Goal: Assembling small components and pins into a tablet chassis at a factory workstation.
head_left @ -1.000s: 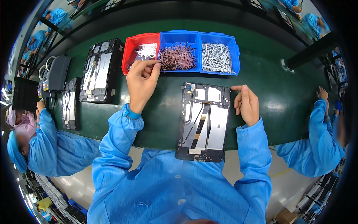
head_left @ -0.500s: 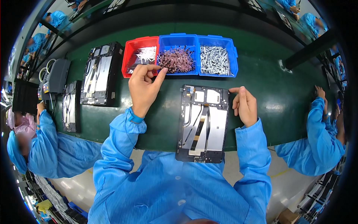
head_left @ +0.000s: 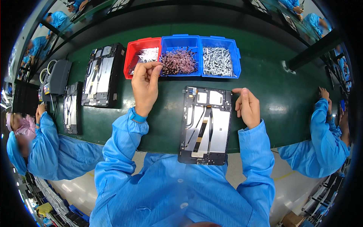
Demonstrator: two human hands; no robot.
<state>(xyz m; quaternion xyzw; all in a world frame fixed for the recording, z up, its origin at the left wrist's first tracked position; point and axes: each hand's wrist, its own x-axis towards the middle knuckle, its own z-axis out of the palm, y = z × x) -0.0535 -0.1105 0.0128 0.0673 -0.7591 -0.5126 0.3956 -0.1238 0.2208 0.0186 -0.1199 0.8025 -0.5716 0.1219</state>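
Observation:
An opened tablet (head_left: pixel 217 130) with silver plates, black strips and flat cables lies in front of me, its lower end over the table's near edge. My right hand (head_left: pixel 248 108) rests beside its upper right corner, index fingertip at the edge, the other fingers loosely bent. Over the front left of the middle blue bin (head_left: pixel 180 38), full of small reddish-brown and black parts (head_left: pixel 179 62), my left hand (head_left: pixel 145 85) pinches thumb and index finger together. Whatever lies between those fingertips is too small to make out.
A red bin (head_left: pixel 130 56) with white parts and a blue bin (head_left: pixel 236 62) with silvery pieces flank the middle one. At left stand stacked tablets (head_left: pixel 100 75), a shorter stack (head_left: pixel 72 108) and a grey device (head_left: pixel 58 77). Co-workers sit on both sides.
My left thumb and index finger have come together from a wider gap, and that hand has shifted slightly. My right hand and the tablet have stayed nearly still.

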